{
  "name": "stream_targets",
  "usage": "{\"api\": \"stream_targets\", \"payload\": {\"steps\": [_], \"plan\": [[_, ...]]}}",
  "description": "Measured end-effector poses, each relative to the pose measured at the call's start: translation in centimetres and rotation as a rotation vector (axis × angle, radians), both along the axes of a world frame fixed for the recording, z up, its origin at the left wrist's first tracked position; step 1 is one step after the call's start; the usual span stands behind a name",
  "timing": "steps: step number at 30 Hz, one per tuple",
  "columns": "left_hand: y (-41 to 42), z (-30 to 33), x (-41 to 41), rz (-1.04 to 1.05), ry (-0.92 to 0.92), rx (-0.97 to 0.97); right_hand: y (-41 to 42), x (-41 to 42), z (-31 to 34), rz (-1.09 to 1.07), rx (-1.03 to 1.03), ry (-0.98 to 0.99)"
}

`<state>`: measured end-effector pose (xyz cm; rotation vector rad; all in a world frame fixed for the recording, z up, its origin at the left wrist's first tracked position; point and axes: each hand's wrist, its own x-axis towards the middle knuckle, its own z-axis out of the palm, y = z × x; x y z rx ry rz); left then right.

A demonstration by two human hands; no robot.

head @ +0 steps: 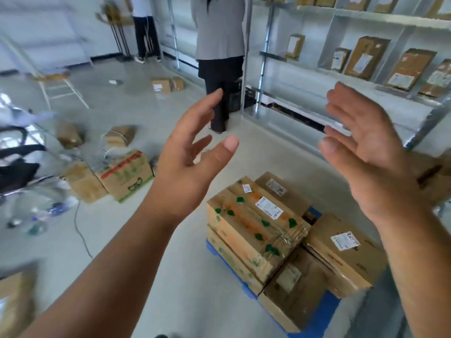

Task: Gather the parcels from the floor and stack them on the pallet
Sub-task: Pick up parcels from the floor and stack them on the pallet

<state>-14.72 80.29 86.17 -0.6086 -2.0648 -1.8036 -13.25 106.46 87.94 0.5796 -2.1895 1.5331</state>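
Observation:
A blue pallet (324, 315) lies on the floor at the lower right with several cardboard parcels on it. The topmost one, a box with green and orange print (253, 223), sits on a like box. Plain brown boxes (341, 250) lie beside it. My left hand (190, 162) and my right hand (366, 152) are raised above the pallet, palms facing each other, fingers spread, holding nothing. More parcels lie on the floor to the left: a printed box (127, 176), a flat brown box (83, 184), two small wrapped parcels (120, 135), and a pair further back (168, 84).
A person in a grey jacket (219, 32) stands by the metal shelving (341, 69) that holds several parcels. Another person stands at the far back. A black chair (17, 164), clutter and a cable lie at the left. A white stool (61, 89) stands further back.

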Motion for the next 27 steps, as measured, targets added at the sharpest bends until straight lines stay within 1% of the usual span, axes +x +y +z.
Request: {"api": "stream_targets", "payload": {"steps": [5,8,13,17,20,22,27], "plan": [[-10.0,-0.1,3.0,0.152,0.044,0.070,-11.2,-0.3,0.4,0.189,0.044,0.009],[-17.1,-0.9,5.4,0.256,0.011,0.144,-20.0,-0.8,0.2,0.332,0.045,-0.008],[-29.9,-2.0,10.4,0.524,0.020,0.193,-35.1,-0.9,-0.6,0.593,0.051,-0.023],[-38.8,-2.1,16.2,0.741,0.040,0.228,-46.1,0.5,-1.9,0.828,0.027,-0.053],[-42.7,-2.3,20.1,0.908,0.067,0.257,-52.1,1.2,-2.5,0.996,0.020,-0.089],[-44.4,-2.6,22.3,1.024,0.078,0.243,-55.6,1.3,-2.8,1.106,0.020,-0.106],[-45.7,-3.2,26.0,1.295,0.044,0.209,-63.1,1.0,-4.3,1.357,0.004,-0.138]]}}
